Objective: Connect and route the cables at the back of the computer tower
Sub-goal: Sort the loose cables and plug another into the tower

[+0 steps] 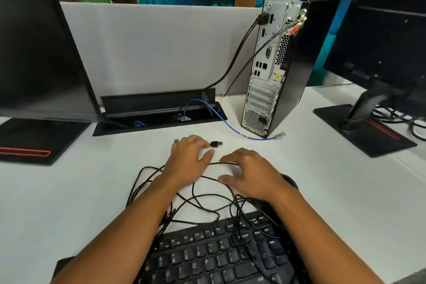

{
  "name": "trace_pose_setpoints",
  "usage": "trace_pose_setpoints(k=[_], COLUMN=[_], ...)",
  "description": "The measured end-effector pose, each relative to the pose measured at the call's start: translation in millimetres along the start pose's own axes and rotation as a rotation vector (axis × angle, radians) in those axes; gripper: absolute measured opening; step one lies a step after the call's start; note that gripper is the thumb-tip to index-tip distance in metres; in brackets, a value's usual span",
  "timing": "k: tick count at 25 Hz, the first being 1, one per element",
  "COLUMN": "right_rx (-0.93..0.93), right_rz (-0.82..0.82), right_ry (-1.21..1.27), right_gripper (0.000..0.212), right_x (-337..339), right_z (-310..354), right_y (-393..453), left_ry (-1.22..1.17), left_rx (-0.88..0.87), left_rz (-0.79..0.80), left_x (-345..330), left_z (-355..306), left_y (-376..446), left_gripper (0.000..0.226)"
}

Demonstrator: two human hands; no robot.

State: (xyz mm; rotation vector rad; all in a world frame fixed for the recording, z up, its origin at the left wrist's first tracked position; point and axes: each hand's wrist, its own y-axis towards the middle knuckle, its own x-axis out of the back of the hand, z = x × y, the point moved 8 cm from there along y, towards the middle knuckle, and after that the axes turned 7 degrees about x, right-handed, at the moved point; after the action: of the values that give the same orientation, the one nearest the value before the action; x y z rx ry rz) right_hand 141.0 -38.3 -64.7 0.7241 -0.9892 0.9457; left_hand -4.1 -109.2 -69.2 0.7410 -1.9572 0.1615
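The left hand (187, 158) lies palm down with its fingers (205, 154) loosely curled over a thin black cable, the thumb stretched toward the right; just past the fingertips a black USB plug (216, 144) lies on the white surface (69, 191), and whether the fingers actually pinch its cable is hard to tell from this angle. A second small grey connector (176, 141) shows just beyond the far side of that hand. The right hand (251, 174) hovers close beside it, fingers bent and spread, thumb and forefinger apparently closing on a strand of the same tangled black cables (202, 203), which loop across the surface between the forearms and over the top of a black keyboard (207, 258). Something dark and rounded, perhaps a mouse (291, 181), peeks out behind the right wrist.

Further out, a blue network cable (230, 128) runs from an open black cable tray (159, 113) and ends with its clear plug lying loose near the foot of the computer tower (276, 64). The tower stands upright with its rear panel facing the camera; a thick black cable (239, 53) is plugged in near its top and drops into the tray. A monitor stands at each side: one on the left (34, 53), one on the right (380, 30).
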Motion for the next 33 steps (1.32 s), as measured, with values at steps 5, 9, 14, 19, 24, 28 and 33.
trace_pose_setpoints(k=[5, 9, 14, 19, 24, 28, 33], right_rx=[-0.065, -0.302, -0.534, -0.544, -0.351, -0.011, -0.021], right_rz=[-0.179, -0.334, -0.767, -1.102, -0.553, -0.138, 0.114], right_ry=[-0.146, -0.196, 0.030, 0.145, -0.021, 0.386, -0.071], right_gripper=[0.015, 0.018, 0.019, 0.020, 0.021, 0.037, 0.085], right_x=[24, 54, 111, 157, 124, 74, 42], right_z=[-26, -76, -118, -105, -66, -7, -25], right_y=[-6, -12, -38, -73, -32, -13, -13], left_ry=[-0.202, -0.217, -0.235, 0.013, 0.013, -0.117, -0.189], left_rx=[-0.014, -0.051, -0.141, -0.243, -0.111, -0.013, -0.093], left_rz=[-0.178, -0.142, 0.081, 0.494, 0.353, 0.001, -0.271], left_x=[22, 18, 6, -26, -14, 37, 86], left_z=[0, -1, -48, -68, -40, -49, -67], left_y=[1, -4, -14, -13, 10, 31, 36], left_gripper=[0.021, 0.026, 0.049, 0.051, 0.010, 0.013, 0.009])
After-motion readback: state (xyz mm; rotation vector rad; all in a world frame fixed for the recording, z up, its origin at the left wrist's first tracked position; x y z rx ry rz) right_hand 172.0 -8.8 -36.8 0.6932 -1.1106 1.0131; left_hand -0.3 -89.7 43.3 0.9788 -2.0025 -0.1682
